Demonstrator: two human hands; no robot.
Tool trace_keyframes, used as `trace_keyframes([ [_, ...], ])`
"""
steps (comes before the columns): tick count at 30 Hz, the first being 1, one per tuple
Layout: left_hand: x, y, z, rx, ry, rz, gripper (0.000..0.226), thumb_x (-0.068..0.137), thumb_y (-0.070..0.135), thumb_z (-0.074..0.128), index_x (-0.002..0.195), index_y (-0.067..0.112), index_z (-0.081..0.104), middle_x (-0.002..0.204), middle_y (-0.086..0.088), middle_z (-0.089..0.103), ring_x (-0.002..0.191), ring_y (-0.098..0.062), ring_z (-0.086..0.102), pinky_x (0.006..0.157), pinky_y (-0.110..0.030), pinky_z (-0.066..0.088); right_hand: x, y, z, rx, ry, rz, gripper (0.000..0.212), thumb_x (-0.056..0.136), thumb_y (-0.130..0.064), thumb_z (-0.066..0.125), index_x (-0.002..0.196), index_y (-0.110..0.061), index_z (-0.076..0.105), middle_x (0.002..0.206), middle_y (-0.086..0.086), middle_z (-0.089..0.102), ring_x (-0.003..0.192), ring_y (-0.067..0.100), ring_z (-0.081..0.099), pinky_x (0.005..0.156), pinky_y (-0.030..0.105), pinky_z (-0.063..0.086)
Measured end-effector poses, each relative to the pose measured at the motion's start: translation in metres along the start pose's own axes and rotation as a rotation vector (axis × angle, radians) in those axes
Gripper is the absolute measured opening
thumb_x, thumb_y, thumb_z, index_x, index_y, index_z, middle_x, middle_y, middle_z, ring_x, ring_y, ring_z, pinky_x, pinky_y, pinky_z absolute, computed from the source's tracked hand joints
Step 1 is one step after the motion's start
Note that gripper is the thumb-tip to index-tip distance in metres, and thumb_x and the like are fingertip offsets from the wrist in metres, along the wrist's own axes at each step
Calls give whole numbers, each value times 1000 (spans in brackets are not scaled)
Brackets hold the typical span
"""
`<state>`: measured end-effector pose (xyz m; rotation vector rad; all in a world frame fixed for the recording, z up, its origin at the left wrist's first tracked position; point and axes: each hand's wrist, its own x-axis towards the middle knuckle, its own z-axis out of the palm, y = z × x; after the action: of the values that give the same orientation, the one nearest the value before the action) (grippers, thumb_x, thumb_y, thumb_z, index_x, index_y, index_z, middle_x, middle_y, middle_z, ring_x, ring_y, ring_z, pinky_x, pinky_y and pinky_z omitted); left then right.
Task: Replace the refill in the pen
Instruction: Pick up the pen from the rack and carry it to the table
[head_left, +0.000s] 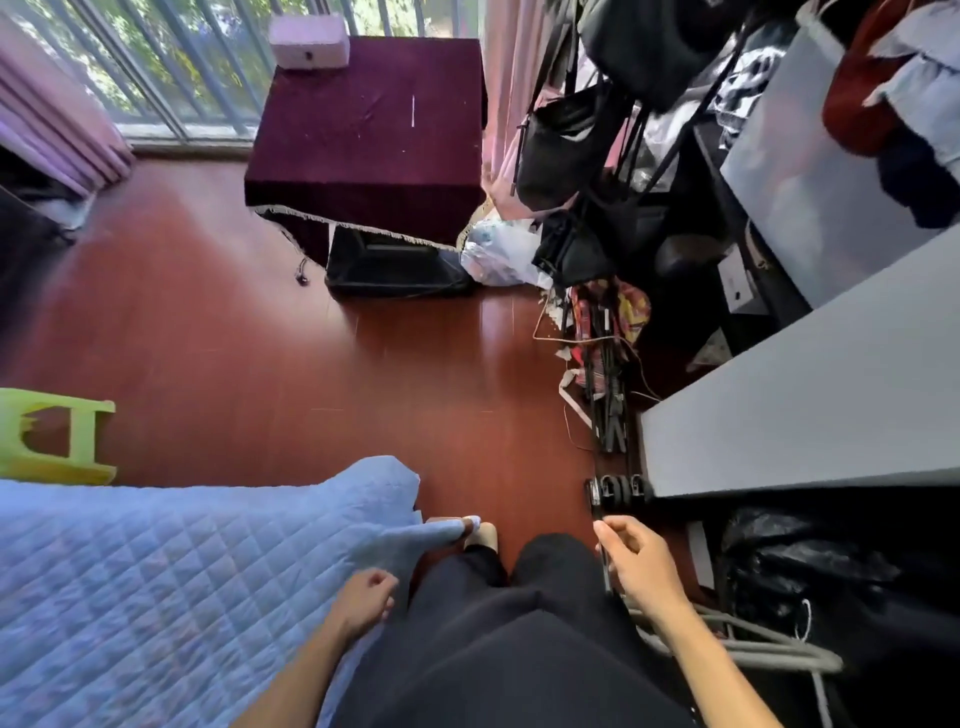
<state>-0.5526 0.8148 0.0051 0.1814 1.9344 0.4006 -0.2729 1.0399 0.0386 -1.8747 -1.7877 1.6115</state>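
My right hand (641, 564) hangs low at the right beside my leg and grips a slim black pen (595, 501). The pen points away from me, with its far end sticking out past my fingers. My left hand (363, 597) hangs at my left side with the fingers curled in and nothing visible in it. A thin white stick, possibly a refill (413, 110), lies on the dark red cloth of a small table (363, 171) across the room by the window.
A bed with a blue quilt (156, 571) is at my left and a grey desk (805, 415) at my right. Bags hang on a rack (571, 145) with clutter and cables beneath. A green stool (57, 436) stands at the left, and a pale box (309, 41) sits on the table.
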Motion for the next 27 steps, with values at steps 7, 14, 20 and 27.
trace_keyframes([
  [7,47,128,-45,-193,44,108,18,101,17,54,106,5,66,82,-6,63,63,-12,57,49,-11,46,80,-71,10,-41,-72,-24,10,103,-32,68,95,-33,74,93,-7,79,90,13,73,78,29,57],
  [14,80,182,-90,-303,154,70,17,103,11,50,96,7,65,76,-5,61,56,-9,53,46,-6,42,186,-149,20,-98,-188,-105,14,103,-25,69,91,-27,76,73,-13,76,62,-1,65,66,24,48],
  [20,88,164,-115,-419,247,-142,17,103,12,53,90,9,64,76,-12,63,59,-16,55,51,-16,46,259,-235,36,-113,-296,-144,11,103,-23,69,95,-20,77,86,0,79,87,17,72,77,24,50],
  [27,95,147,-130,-540,248,-388,21,103,18,53,96,3,65,80,-13,65,63,-21,56,49,-19,41,316,-327,82,-168,-395,-202,14,102,-24,70,90,-23,77,76,-5,78,61,-5,65,66,19,50],
])
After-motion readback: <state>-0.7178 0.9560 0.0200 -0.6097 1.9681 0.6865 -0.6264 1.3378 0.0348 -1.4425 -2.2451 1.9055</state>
